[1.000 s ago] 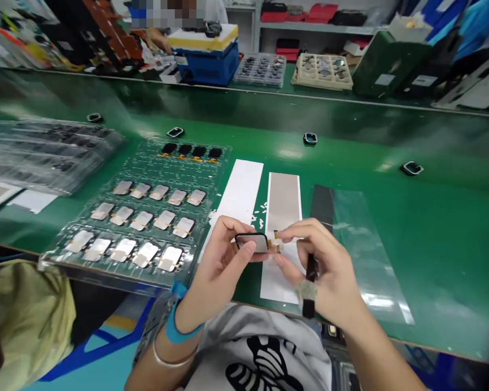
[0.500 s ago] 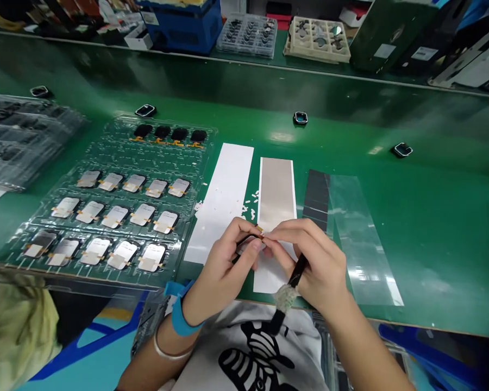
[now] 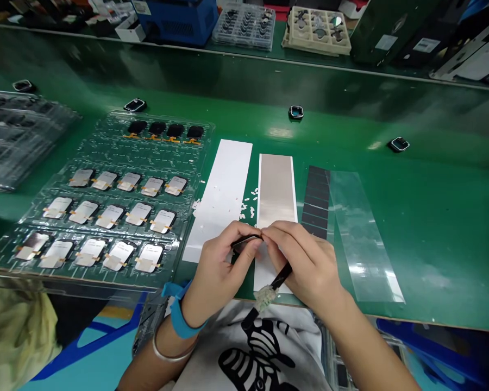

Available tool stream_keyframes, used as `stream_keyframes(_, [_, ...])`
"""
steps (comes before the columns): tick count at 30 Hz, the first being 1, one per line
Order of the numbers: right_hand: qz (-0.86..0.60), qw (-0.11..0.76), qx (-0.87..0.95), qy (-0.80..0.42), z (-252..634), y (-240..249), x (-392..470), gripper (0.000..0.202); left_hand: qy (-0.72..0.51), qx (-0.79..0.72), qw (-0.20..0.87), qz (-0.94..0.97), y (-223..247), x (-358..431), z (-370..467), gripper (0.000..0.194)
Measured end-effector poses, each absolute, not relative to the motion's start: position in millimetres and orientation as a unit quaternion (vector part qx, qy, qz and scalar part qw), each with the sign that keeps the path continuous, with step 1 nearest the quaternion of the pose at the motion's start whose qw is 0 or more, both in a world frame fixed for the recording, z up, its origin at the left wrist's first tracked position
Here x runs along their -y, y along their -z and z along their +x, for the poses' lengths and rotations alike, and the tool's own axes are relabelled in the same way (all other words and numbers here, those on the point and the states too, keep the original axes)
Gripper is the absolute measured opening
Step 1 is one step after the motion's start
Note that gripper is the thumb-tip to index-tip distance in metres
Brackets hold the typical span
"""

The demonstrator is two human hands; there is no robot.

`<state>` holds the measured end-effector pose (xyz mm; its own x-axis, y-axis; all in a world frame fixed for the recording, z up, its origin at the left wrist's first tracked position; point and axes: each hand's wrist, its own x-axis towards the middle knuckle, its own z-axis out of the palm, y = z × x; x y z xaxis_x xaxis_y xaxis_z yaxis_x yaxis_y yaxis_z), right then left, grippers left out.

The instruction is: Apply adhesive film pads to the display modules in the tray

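Over the bench's front edge, my left hand [image 3: 222, 260] is closed around a small dark-edged screen module [image 3: 244, 240], pinched between thumb and fingers and tilted. My right hand [image 3: 305, 260] meets it at the module's right edge, fingertips pressed together there. A black stick-like tool [image 3: 282, 276] with a lump of clear tape round it is tucked in my right hand and points down toward my shirt. What the right fingertips pinch at the edge is hidden. Under the hands lies a beige-faced strip sheet [image 3: 276, 184] with white borders.
To the left, a clear plastic tray [image 3: 118, 231] bears rows of silver-backed modules. A white sheet [image 3: 224, 179], small white scraps [image 3: 251, 212], a dark strip [image 3: 315, 201] and clear film [image 3: 367, 233] lie around the hands. Watch cases [image 3: 296, 112] sit farther back.
The module's edge has tipped, and the orange flex seen at the fingertips earlier is now hidden. My right hand has turned, swinging the tool's taped end left. The view has shifted slightly.
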<state>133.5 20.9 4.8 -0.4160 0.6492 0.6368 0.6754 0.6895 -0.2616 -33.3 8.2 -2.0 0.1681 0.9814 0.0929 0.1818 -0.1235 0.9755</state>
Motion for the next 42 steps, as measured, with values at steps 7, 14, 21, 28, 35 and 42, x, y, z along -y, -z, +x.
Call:
stream_keyframes(7, [-0.462,0.393,0.766,-0.212,134,-27,-37,0.008,-0.425,-0.467,0.482,0.607,0,-6,-33,0.006])
stream_keyframes(14, [-0.529,0.280,0.743,-0.300,124,-21,-78,0.010,-0.408,-0.384,0.545,0.624,1,-1,-33,0.004])
stream_keyframes(21, [-0.496,0.352,0.630,-0.483,126,-10,-75,0.012,-0.505,-0.431,0.552,0.505,4,-1,-31,0.004])
stream_keyframes(28, [-0.511,0.342,0.658,-0.434,123,-3,-74,0.022,-0.587,-0.438,0.512,0.448,-1,-1,-30,0.006])
stream_keyframes(35, [-0.448,0.339,0.591,-0.579,124,-14,-70,0.016,-0.567,-0.443,0.542,0.435,-2,-3,-30,0.011])
stream_keyframes(42, [-0.324,0.300,0.486,-0.754,124,-22,-66,0.018,-0.534,-0.469,0.525,0.469,-1,-6,-28,0.011])
